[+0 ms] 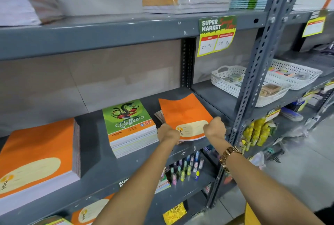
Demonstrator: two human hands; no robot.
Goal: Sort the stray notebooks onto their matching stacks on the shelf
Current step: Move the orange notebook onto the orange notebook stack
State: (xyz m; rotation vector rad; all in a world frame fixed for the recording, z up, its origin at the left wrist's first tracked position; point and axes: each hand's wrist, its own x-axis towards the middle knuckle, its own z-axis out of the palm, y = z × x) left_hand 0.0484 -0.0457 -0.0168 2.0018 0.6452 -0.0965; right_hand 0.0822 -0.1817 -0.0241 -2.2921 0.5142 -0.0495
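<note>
Both your hands are closed on the near edge of a thin orange soft-cover notebook (pixel 184 114): left hand (pixel 167 132) at its near left corner, right hand (pixel 215 127) at its near right corner. The notebook sits at the right end of the grey metal shelf (pixel 94 167), over a partly hidden brown item, right of the green coffee-cover stack (pixel 131 127). Judged step: lifting a stray. Next, carry it leftward to the matching tall orange stack (pixel 36 156), squaring edges on landing.
</note>
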